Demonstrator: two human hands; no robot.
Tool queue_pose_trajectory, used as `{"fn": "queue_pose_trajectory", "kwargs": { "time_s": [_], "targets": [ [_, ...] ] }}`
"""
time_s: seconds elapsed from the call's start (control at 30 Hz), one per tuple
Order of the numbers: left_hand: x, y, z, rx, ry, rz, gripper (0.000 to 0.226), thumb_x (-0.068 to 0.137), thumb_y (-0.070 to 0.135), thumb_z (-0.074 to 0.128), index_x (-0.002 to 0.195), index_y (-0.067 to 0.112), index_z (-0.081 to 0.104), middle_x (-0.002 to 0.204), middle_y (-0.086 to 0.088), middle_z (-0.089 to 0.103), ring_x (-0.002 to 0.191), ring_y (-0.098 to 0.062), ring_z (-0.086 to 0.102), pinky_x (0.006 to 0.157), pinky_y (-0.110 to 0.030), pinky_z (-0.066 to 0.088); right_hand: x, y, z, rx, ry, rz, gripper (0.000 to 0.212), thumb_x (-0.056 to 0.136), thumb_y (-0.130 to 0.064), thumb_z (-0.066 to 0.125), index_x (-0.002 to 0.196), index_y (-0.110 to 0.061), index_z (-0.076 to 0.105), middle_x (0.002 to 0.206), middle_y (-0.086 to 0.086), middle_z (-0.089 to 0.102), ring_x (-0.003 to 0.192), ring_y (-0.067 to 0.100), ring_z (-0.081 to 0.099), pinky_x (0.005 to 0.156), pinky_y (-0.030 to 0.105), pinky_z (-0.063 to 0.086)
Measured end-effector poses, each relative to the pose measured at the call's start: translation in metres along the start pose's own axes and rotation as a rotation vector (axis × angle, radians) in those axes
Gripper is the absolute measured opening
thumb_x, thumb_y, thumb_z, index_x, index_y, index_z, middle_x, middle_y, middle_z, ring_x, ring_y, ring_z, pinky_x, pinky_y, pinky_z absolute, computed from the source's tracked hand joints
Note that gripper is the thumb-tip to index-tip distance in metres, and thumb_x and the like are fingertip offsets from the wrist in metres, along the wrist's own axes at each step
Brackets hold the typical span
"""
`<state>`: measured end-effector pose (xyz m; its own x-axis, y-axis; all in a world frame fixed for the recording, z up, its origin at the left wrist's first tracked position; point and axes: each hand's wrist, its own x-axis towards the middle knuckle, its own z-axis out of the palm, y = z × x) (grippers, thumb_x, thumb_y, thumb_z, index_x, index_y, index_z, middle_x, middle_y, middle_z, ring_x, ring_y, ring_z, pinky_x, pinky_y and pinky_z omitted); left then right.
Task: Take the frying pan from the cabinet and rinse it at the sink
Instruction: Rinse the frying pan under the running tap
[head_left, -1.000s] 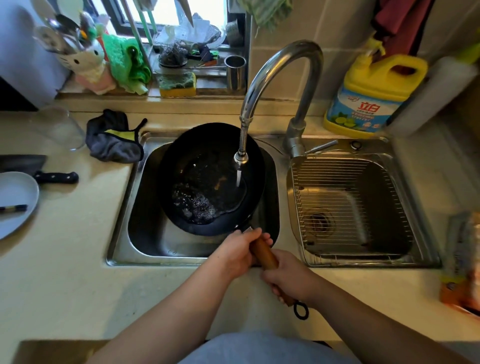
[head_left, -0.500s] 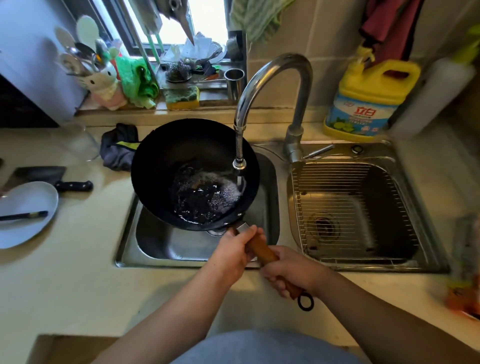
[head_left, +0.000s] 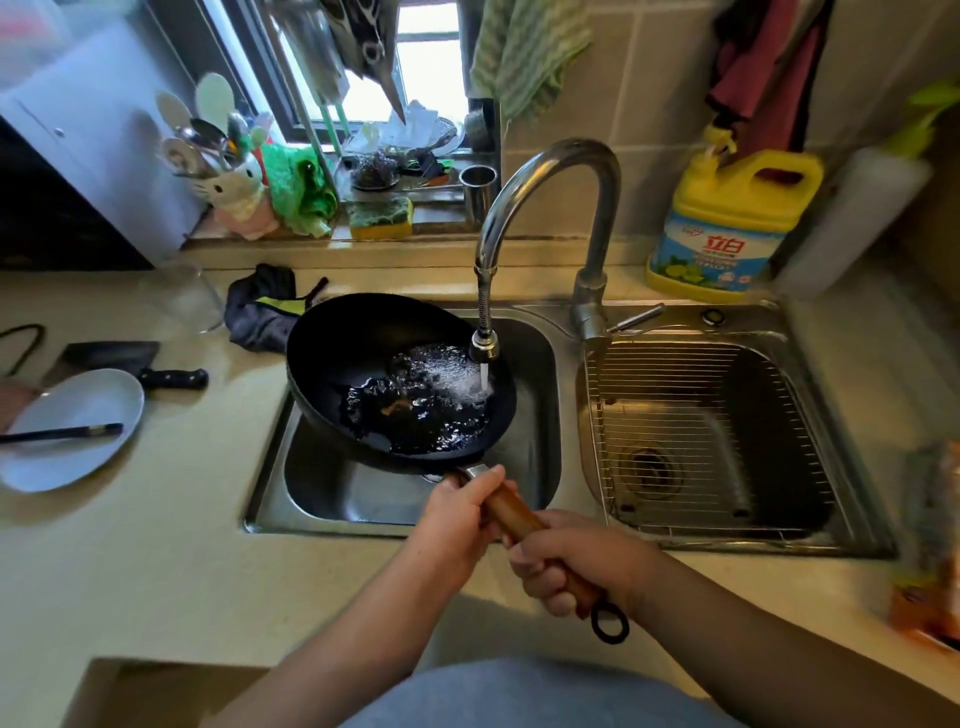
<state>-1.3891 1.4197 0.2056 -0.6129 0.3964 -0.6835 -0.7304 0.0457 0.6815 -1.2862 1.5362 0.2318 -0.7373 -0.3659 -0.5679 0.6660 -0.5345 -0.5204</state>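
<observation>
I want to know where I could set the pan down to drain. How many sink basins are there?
2. The left basin lies under the frying pan and the running faucet. The right basin holds a wire rack.

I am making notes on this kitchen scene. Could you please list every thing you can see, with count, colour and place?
frying pan: 1, black, over left basin
faucet: 1, silver, running
sink: 1, steel, two basins
wire rack: 1, right basin
detergent jug: 1, yellow, back right
plate: 1, white, left
knife: 1, black, left
sponge: 1, green-yellow, sill
left hand: handle
right hand: handle
</observation>
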Motion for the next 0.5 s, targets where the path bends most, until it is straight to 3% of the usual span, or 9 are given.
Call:
{"fn": "queue_pose_trajectory", "kwargs": {
  "time_s": [0.17,0.27,0.43,0.5],
  "targets": [
    [-0.002,-0.002,0.0,-0.01,-0.038,-0.067,0.017,0.092,0.015,0.064,0.1,0.0,0.061,0.074,-0.011,0.072,0.063,-0.02,0.068,0.063,-0.035,0.052,-0.011,-0.002,0.013,0.038,0.092,0.021,0.019,0.091,-0.001,0.055,0.107,-0.006,0.047,0.062,-0.001,0.052,0.045,0.006,0.048,0.039,0.017,0.043],
    [-0.005,-0.005,0.002,-0.014,-0.076,-0.121,0.014,0.092,0.014,0.062,0.096,0.001,0.061,0.068,-0.009,0.073,0.056,-0.019,0.069,0.059,-0.032,0.051,-0.018,-0.002,0.018,-0.004,0.142,0.03,0.018,0.091,-0.001,0.057,0.107,-0.005,0.048,0.063,0.0,0.054,0.046,0.006,0.05,0.039,0.018,0.045],
    [-0.006,-0.011,0.004,-0.027,-0.119,-0.177,0.017,0.092,0.011,0.059,0.101,-0.003,0.062,0.072,-0.013,0.074,0.062,-0.021,0.071,0.053,-0.031,0.057,-0.026,0.008,0.021,-0.21,0.281,0.033,0.03,0.087,-0.005,0.06,0.116,-0.005,0.053,0.063,0.0,0.056,0.048,0.007,0.052,0.042,0.021,0.046],
    [-0.005,-0.013,0.005,-0.008,-0.154,-0.199,0.019,0.092,0.011,0.057,0.1,-0.005,0.065,0.075,-0.014,0.074,0.067,-0.023,0.071,0.06,-0.033,0.058,-0.027,0.014,0.022,-0.314,0.354,0.025,0.03,0.085,-0.006,0.059,0.114,-0.01,0.054,0.063,0.001,0.056,0.05,0.009,0.052,0.043,0.024,0.046]
  ]
}}
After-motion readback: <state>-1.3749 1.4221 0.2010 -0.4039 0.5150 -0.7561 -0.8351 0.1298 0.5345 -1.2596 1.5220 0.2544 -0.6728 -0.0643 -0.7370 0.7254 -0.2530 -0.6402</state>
